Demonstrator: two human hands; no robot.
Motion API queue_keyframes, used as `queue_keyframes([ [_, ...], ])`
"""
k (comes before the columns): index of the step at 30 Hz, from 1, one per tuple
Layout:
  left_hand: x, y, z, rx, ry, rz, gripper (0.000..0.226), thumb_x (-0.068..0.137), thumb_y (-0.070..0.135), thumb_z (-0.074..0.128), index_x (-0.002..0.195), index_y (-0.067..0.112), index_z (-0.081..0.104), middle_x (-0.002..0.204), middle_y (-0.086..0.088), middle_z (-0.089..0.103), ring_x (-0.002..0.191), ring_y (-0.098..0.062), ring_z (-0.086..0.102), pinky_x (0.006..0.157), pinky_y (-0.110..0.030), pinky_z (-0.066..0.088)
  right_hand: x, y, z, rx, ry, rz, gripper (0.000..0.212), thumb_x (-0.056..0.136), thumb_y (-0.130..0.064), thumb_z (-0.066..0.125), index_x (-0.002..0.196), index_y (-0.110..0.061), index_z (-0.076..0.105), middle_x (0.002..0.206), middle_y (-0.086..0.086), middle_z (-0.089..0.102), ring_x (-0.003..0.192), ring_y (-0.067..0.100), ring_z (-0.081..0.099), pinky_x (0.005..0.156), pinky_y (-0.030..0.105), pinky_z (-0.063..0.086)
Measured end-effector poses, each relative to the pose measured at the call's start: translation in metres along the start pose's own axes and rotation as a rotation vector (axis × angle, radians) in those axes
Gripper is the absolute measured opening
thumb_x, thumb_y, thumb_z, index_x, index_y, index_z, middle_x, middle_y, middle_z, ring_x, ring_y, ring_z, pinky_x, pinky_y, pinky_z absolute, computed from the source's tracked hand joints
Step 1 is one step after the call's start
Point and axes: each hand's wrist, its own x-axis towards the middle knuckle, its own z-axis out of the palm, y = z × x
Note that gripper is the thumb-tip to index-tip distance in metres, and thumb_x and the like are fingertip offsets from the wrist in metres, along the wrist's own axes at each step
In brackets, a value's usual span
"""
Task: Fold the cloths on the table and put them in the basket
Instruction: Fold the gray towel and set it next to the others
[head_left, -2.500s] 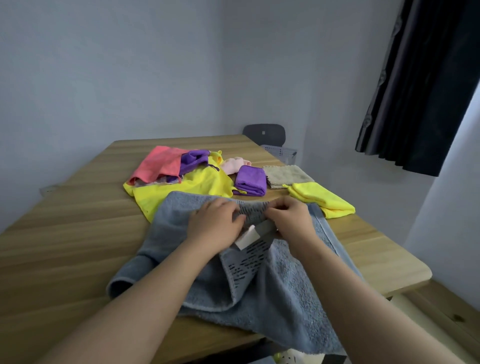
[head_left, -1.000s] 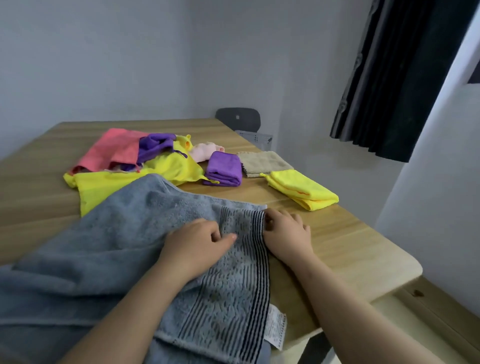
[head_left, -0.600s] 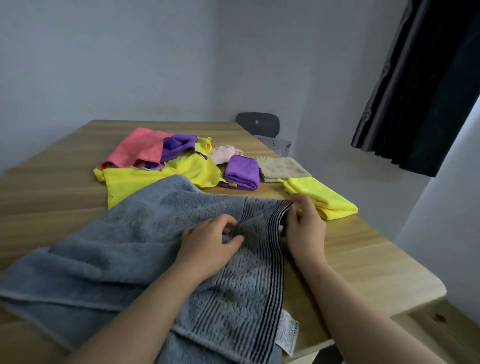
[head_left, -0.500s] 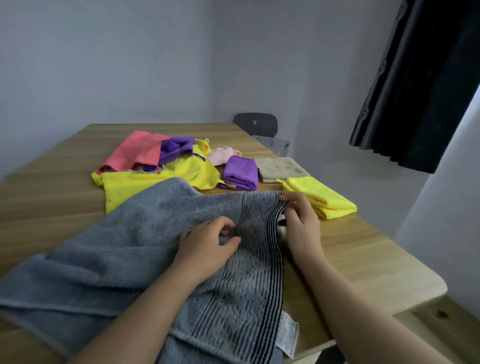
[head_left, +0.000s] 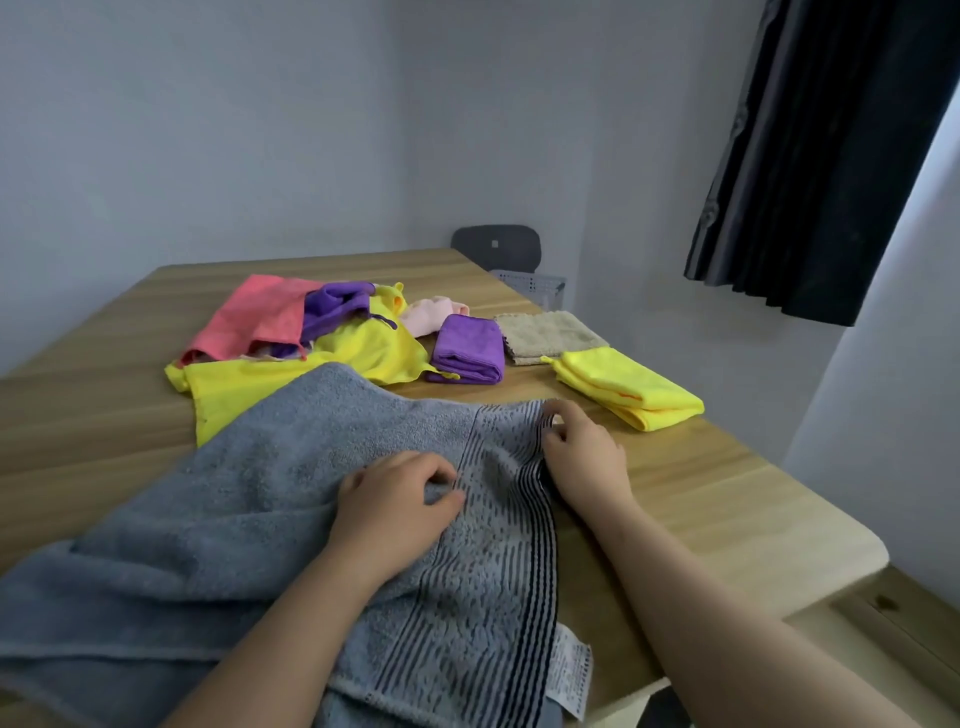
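The grey towel (head_left: 260, 493) hangs over the near edge of the surface (head_left: 701, 493), its striped end beneath both hands: the left hand (head_left: 397, 504) lies palm-down, grip bunched on the fabric, and the right hand (head_left: 584, 457), just beyond, has its grip pinched on the towel's far hem.

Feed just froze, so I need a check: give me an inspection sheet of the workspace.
Surface: wooden table, towel spread across its near edge.
Job's things: folded purple cloth, beige cloth and yellow cloth at right; unfolded pile of pink, purple and yellow behind the towel; basket off the far corner.
Clutter: nothing seen.
Hands: left hand grips the towel; right hand pinches its striped edge.
Cables: nothing seen.
Surroundings: chair, curtain, grey wall.
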Motion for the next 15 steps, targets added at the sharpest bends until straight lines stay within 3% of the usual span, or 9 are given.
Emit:
queue_keyframes([
  [2, -0.001, 0.002, -0.001, -0.024, 0.083, 0.040, 0.021, 0.085, 0.046, 0.056, 0.103, 0.034, 0.060, 0.094, 0.018, 0.053, 0.106, -0.011, 0.052, 0.092, -0.030, 0.038, 0.001, -0.001, -0.001, 0.125, -0.009, 0.030, 0.034, 0.090, -0.015, 0.038, 0.121, -0.022, 0.048, 0.114, 0.012, 0.062, 0.112, 0.033, 0.051, 0.095, 0.038, 0.038],
  [4, -0.005, 0.008, -0.004, -0.026, 0.140, 0.149, 0.040, 0.079, 0.058, 0.046, 0.107, 0.033, 0.061, 0.091, 0.016, 0.055, 0.101, -0.014, 0.051, 0.085, -0.029, 0.038, 0.000, 0.000, -0.001, 0.258, -0.002, 0.051, 0.022, 0.087, -0.011, 0.040, 0.107, -0.019, 0.046, 0.109, 0.014, 0.063, 0.105, 0.035, 0.054, 0.090, 0.037, 0.042],
  [6, -0.009, 0.014, -0.004, 0.061, -0.012, 0.241, 0.062, 0.068, 0.070, 0.030, 0.116, 0.038, 0.056, 0.105, 0.015, 0.055, 0.108, -0.013, 0.046, 0.090, -0.028, 0.035, -0.001, 0.003, -0.001, 0.279, -0.003, 0.051, 0.018, 0.084, -0.007, 0.045, 0.098, -0.017, 0.040, 0.104, 0.013, 0.063, 0.102, 0.035, 0.056, 0.085, 0.037, 0.042],
  [8, -0.010, 0.014, -0.001, 0.177, -0.216, 0.203, 0.057, 0.073, 0.073, 0.037, 0.120, 0.044, 0.050, 0.120, 0.016, 0.046, 0.118, -0.010, 0.036, 0.099, -0.030, 0.027, -0.002, 0.005, 0.001, 0.197, -0.026, 0.021, 0.019, 0.083, -0.008, 0.049, 0.095, -0.016, 0.036, 0.097, 0.007, 0.059, 0.100, 0.035, 0.056, 0.084, 0.037, 0.041],
  [11, -0.008, 0.012, -0.002, 0.067, -0.214, 0.166, 0.012, 0.085, 0.050, 0.056, 0.096, 0.045, 0.054, 0.103, 0.018, 0.045, 0.115, -0.011, 0.038, 0.099, -0.030, 0.028, -0.008, 0.004, 0.000, -0.057, -0.088, -0.048, 0.019, 0.084, -0.010, 0.046, 0.096, -0.020, 0.035, 0.098, 0.005, 0.057, 0.104, 0.030, 0.052, 0.086, 0.035, 0.032],
  [12, -0.008, 0.012, -0.004, 0.037, -0.203, 0.165, 0.008, 0.085, 0.045, 0.059, 0.084, 0.047, 0.051, 0.095, 0.019, 0.045, 0.111, -0.011, 0.041, 0.099, -0.031, 0.031, -0.009, 0.004, -0.001, -0.121, -0.097, -0.062, 0.019, 0.085, -0.010, 0.045, 0.097, -0.021, 0.035, 0.102, 0.005, 0.058, 0.106, 0.028, 0.051, 0.087, 0.035, 0.030],
  [15, -0.010, 0.010, -0.006, -0.060, -0.195, 0.180, 0.030, 0.083, 0.033, 0.065, 0.066, 0.045, 0.044, 0.083, 0.017, 0.049, 0.096, -0.009, 0.049, 0.091, -0.033, 0.039, -0.014, 0.004, -0.002, -0.186, -0.101, -0.072, 0.016, 0.089, -0.019, 0.044, 0.103, -0.022, 0.036, 0.111, 0.006, 0.059, 0.111, 0.027, 0.049, 0.096, 0.037, 0.028],
])
